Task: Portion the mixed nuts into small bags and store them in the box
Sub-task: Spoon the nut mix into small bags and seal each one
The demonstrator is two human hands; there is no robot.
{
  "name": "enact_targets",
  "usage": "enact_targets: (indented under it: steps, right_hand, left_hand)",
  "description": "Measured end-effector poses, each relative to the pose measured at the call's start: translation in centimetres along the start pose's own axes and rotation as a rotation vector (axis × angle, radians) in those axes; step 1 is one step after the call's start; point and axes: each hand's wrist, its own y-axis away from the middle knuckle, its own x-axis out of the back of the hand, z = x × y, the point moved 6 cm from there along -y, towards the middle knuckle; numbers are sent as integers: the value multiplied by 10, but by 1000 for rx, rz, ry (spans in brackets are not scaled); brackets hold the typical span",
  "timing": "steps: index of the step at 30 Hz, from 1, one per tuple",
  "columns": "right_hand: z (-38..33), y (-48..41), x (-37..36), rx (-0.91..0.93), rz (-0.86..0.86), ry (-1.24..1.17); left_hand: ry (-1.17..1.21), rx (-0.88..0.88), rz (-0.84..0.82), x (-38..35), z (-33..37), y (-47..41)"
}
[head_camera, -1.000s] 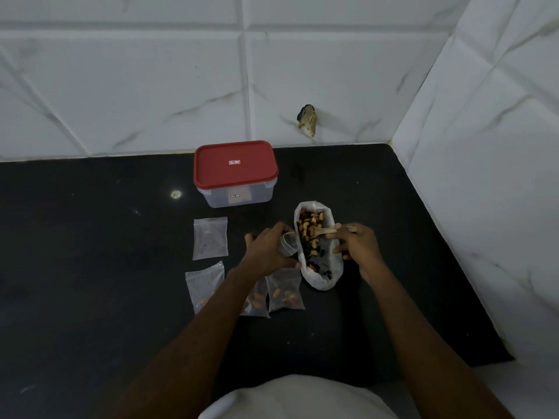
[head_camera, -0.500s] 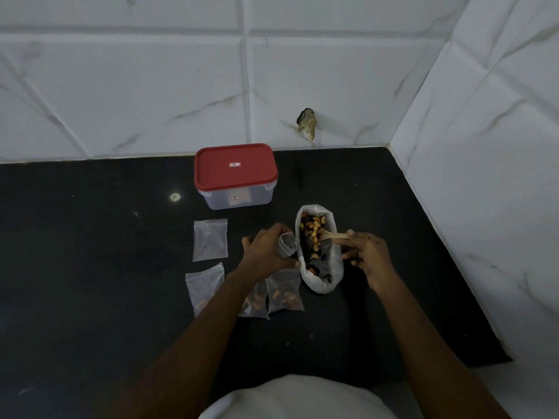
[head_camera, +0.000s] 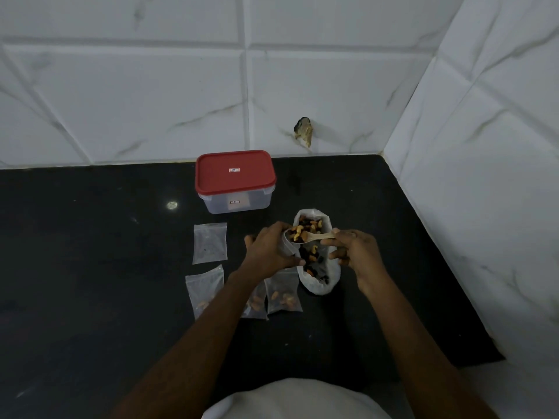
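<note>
Your left hand is gripping a small bag beside the big nut bag, while your right hand is pinching a nut-loaded spoon at its mouth. The box is sitting closed behind them.

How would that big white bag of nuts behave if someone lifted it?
Probably floppy: the white bag is thin, crinkled film slumped on the countertop, so it would likely sag around its load. Its mouth lies wide open, so the mixed nuts could well spill if it tilts. Pushed, it would likely slide rather than roll.
</note>
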Motion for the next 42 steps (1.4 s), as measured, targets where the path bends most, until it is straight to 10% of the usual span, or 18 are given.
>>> enact_targets:
  steps: [7,17,29,42]
  right_hand:
    - [-8,9,-16,103,40,245]
    - [-51,46,-44,775,17,972]
    - [-30,25,-7,485,178,230]
    - [-17,40,-20,835,88,648]
  left_hand:
    - [25,-14,-14,-1,2,2]
    - [199,1,13,1,-3,-1]
    - [297,42,4,1,-5,-2]
    - [547,0,44,4,3,-8]
